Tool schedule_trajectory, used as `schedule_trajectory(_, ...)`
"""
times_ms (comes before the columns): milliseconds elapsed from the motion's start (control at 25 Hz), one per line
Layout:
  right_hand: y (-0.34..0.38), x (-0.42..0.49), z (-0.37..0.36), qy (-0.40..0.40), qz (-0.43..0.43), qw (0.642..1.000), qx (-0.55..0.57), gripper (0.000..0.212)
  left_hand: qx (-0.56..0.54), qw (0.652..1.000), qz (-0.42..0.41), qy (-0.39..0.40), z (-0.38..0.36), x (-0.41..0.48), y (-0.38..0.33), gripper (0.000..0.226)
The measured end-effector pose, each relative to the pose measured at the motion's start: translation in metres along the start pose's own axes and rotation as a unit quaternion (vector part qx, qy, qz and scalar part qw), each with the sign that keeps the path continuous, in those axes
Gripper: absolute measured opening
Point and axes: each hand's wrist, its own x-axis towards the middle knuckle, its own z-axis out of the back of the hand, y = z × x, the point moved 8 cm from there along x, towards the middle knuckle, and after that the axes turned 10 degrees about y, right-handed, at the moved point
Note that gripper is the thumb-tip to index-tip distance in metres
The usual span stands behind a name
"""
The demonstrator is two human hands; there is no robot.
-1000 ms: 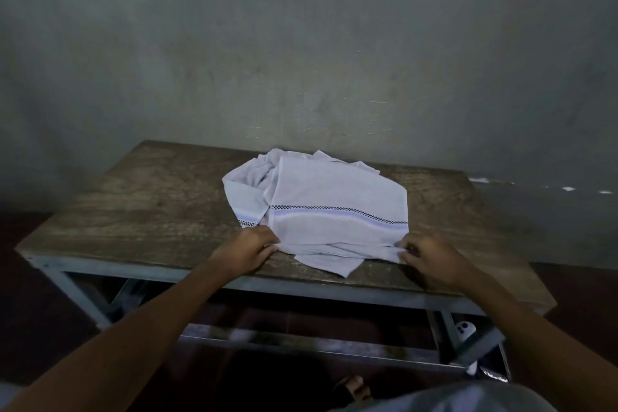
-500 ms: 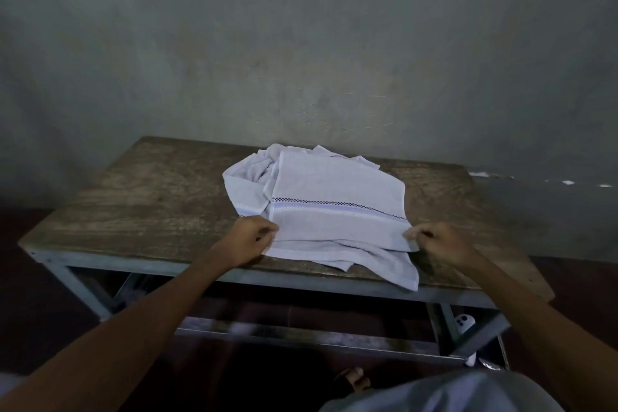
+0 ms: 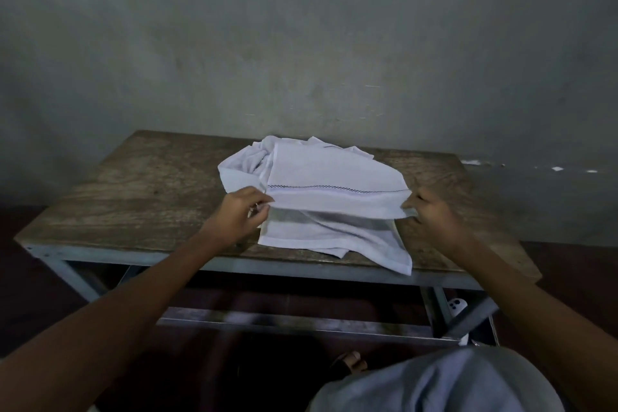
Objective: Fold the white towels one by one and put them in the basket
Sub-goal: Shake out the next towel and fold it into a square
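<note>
Head: limp white towel point(image 3: 334, 174), grainy wooden table point(image 3: 133, 204).

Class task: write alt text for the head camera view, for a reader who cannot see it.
A person's left hand and right hand each pinch a near corner of the top white towel, holding its near edge raised above the other white towels on a worn wooden table by a grey wall. No basket is in view.

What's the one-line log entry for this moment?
left hand: pinches top towel, near-left corner | right hand: pinches near-right corner | near edge: raised over pile on table | basket: not in view
</note>
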Motion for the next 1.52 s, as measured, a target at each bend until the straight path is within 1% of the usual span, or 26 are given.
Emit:
schedule_trajectory(40,0.01,-0.009,0.001,-0.028,0.044,0.999,-0.011,0.009,0.005,1.0,-0.006,0.017,-0.005,-0.009,0.002,0.024)
schedule_trajectory(80,0.02,-0.019,-0.002,-0.029,0.1,0.994,-0.032,0.015,0.013,0.999,-0.012,0.033,-0.012,-0.019,0.005,0.026)
schedule_trajectory(120,0.023,-0.03,-0.009,-0.007,0.125,0.991,-0.04,0.019,0.023,0.998,-0.015,0.052,-0.019,-0.028,0.007,0.026)
schedule_trajectory(240,0.019,-0.055,-0.034,0.06,0.127,0.988,-0.061,0.023,0.049,0.993,-0.02,0.107,-0.039,-0.042,0.013,0.019)
schedule_trajectory(320,0.015,-0.064,-0.053,0.102,0.119,0.985,-0.077,0.024,0.067,0.989,-0.021,0.13,-0.046,-0.045,0.015,0.022)
schedule_trajectory(440,0.014,-0.065,-0.061,0.131,0.096,0.982,-0.097,0.041,0.082,0.984,-0.014,0.157,-0.044,-0.043,0.015,0.03)
schedule_trajectory(480,0.014,-0.066,-0.061,0.131,0.099,0.981,-0.106,0.043,0.091,0.982,-0.017,0.166,-0.042,-0.041,0.013,0.032)
schedule_trajectory(560,0.016,-0.067,-0.061,0.137,0.109,0.979,-0.107,0.041,0.132,0.975,-0.044,0.171,-0.042,-0.035,0.006,0.034)
schedule_trajectory(640,0.013,-0.064,-0.055,0.138,0.094,0.983,-0.08,0.031,0.19,0.965,-0.066,0.167,-0.044,-0.028,-0.002,0.033)
schedule_trajectory(720,0.009,-0.059,-0.044,0.142,0.065,0.987,-0.046,0.021,0.218,0.957,-0.06,0.18,-0.047,-0.021,-0.005,0.028)
schedule_trajectory(800,0.009,-0.049,-0.033,0.172,0.06,0.983,-0.034,0.018,0.237,0.953,-0.046,0.184,-0.039,-0.012,-0.01,0.02)
schedule_trajectory(840,0.009,-0.042,-0.025,0.195,0.049,0.979,-0.023,0.017,0.254,0.949,-0.043,0.179,-0.032,-0.005,-0.013,0.011)
schedule_trajectory(880,0.011,-0.034,-0.015,0.214,0.039,0.976,-0.014,0.016,0.26,0.949,-0.036,0.175,-0.023,0.003,-0.017,0.008)
schedule_trajectory(920,0.015,-0.026,-0.003,0.223,0.033,0.974,-0.016,0.015,0.251,0.953,-0.017,0.169,-0.012,0.013,-0.02,0.013)
schedule_trajectory(1000,0.024,-0.005,0.031,0.211,0.03,0.976,-0.047,0.014,0.204,0.973,0.035,0.106,0.021,0.037,-0.027,0.011)
schedule_trajectory(1080,0.037,0.016,0.077,0.178,0.047,0.981,-0.066,0.013,0.143,0.985,0.063,0.079,0.053,0.058,-0.035,0.016)
schedule_trajectory(1160,0.053,0.033,0.123,0.162,0.072,0.981,-0.085,0.012,0.079,0.99,0.054,0.108,0.081,0.074,-0.05,0.02)
schedule_trajectory(1200,0.06,0.04,0.144,0.158,0.078,0.978,-0.108,0.011,0.069,0.99,0.039,0.12,0.096,0.078,-0.06,0.022)
schedule_trajectory(1320,0.075,0.048,0.207,0.14,0.059,0.976,-0.157,0.016,0.105,0.99,-0.016,0.089,0.15,0.092,-0.093,0.028)
schedule_trajectory(1400,0.084,0.048,0.242,0.122,0.043,0.982,-0.138,0.023,0.11,0.992,-0.034,0.057,0.184,0.1,-0.112,0.026)
schedule_trajectory(1520,0.099,0.042,0.276,0.11,0.046,0.992,-0.05,0.025,0.126,0.991,-0.032,0.024,0.22,0.108,-0.131,0.017)
